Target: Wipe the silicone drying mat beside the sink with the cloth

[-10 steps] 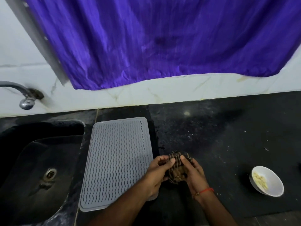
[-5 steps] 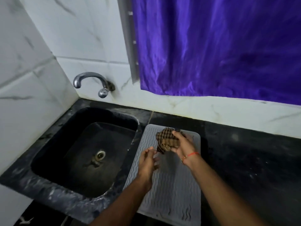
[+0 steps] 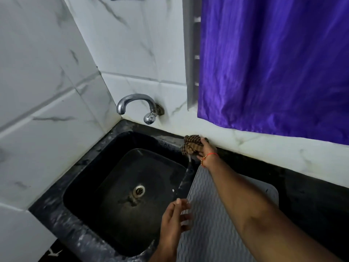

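Item 1: cloth, brown checked, bunched. My right hand holds it with fingers curled over it at the far edge of the counter, against the wall tile, just past the far left corner of the mat. I judge it sits there to start a stroke from the far end.

Item 2: silicone drying mat, grey, wavy ribs, lying flat on the counter with its left edge along the sink rim. My right forearm crosses above it.

Item 3: left hand, fingers spread and relaxed, holding nothing, over the mat's left edge (likely placed to steady the mat; contact not clear to me).

Item 4: tap, on the wall above the sink's far rim.

Item 5: purple curtain.

Writing: I can read no brand or label on any item.
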`<control>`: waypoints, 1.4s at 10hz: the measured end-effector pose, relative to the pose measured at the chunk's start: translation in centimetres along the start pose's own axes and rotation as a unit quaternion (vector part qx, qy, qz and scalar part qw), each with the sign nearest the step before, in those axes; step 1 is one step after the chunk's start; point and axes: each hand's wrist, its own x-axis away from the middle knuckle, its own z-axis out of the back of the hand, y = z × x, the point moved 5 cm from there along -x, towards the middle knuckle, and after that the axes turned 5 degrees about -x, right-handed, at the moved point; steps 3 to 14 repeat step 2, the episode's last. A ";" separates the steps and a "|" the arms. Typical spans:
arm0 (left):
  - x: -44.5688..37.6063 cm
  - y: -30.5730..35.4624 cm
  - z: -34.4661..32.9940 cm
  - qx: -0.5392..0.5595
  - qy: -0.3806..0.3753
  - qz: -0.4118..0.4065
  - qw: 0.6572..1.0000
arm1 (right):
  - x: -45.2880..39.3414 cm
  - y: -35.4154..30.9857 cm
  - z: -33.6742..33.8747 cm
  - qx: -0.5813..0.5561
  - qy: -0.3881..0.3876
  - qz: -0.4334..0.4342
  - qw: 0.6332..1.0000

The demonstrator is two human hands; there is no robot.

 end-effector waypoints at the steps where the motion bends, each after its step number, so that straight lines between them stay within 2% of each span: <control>1: -0.8 -0.2 1.0 -0.002 0.002 -0.008 1.000 | -2.1 -0.4 0.5 0.171 0.082 0.089 0.978; 2: -1.1 -0.5 1.0 -0.019 0.002 -0.015 1.000 | -1.9 -0.7 0.7 0.322 0.144 0.148 0.924; 14: -1.1 -0.5 1.0 -0.019 0.002 -0.015 1.000 | -1.9 -0.7 0.7 0.322 0.144 0.148 0.924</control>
